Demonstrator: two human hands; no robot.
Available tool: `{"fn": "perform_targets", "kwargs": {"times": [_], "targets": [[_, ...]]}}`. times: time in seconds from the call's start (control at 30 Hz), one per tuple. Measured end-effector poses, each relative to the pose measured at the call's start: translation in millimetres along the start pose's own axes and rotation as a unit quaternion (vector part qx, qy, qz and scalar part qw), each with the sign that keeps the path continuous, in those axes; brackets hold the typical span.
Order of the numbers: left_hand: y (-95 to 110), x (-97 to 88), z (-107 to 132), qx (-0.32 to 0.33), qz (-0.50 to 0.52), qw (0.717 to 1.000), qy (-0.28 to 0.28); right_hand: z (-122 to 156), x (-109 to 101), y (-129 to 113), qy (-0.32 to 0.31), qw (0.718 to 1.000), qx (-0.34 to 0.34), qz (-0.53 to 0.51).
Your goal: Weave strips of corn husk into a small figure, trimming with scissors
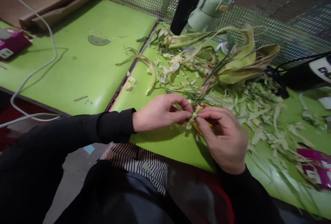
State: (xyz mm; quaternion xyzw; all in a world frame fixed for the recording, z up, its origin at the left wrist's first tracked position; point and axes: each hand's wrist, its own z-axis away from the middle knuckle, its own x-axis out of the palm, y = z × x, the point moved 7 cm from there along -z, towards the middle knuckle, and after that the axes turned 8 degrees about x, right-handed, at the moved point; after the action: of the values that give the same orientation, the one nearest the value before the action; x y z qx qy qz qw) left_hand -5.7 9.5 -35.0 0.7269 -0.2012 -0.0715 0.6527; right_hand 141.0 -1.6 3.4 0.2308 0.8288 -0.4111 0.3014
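Note:
My left hand [160, 113] and my right hand [224, 137] meet over the green table [165, 141], both pinched on a small folded piece of pale leaf strip [193, 116]. The fingers of both hands are closed round it. Something red and yellow shows under the hands, mostly hidden. Behind them lies a bundle of long pale green leaves [240, 61].
Cut leaf scraps [258, 113] cover the right of the table. A black phone [186, 6] leans on the mesh wall [284, 6] beside a woven leaf piece [209, 10]. A white cable [33, 72] crosses the left table. Magenta packets sit at far left [11, 44] and lower right [315, 168].

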Motion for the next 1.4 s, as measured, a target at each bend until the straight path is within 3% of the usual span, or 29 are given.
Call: {"fn": "perform_targets", "kwargs": {"times": [0.13, 0.27, 0.73, 0.97, 1.13, 1.3, 1.4], "targets": [[-11.9, -1.4, 1.0, -0.084, 0.006, 0.996, 0.013, 5.0, 1.5, -20.9, 0.038, 0.987, -0.103, 0.12], [-22.7, -1.1, -0.1, -0.14, 0.045, 0.989, 0.033, 8.2, 5.1, -29.2, 0.033, 0.98, -0.14, 0.139], [-25.5, 1.6, -0.4, -0.157, 0.036, 0.986, 0.044, 10.9, 7.4, -32.6, 0.052, 0.974, -0.144, 0.167], [-27.7, 7.5, 3.9, -0.195, 0.107, 0.974, 0.033, 10.4, 8.2, -27.3, 0.056, 0.979, -0.106, 0.163], [-26.7, 11.3, 4.0, -0.214, 0.152, 0.965, 0.023, 11.4, 10.5, -30.2, 0.052, 0.974, -0.121, 0.184], [-33.4, 6.7, 4.3, -0.205, 0.151, 0.967, 0.023, 13.8, 11.8, -34.2, 0.028, 0.962, -0.182, 0.203], [-31.8, 2.4, 3.6, -0.163, 0.12, 0.979, 0.024, 14.3, 11.9, -30.7, 0.006, 0.967, -0.169, 0.188]]}}
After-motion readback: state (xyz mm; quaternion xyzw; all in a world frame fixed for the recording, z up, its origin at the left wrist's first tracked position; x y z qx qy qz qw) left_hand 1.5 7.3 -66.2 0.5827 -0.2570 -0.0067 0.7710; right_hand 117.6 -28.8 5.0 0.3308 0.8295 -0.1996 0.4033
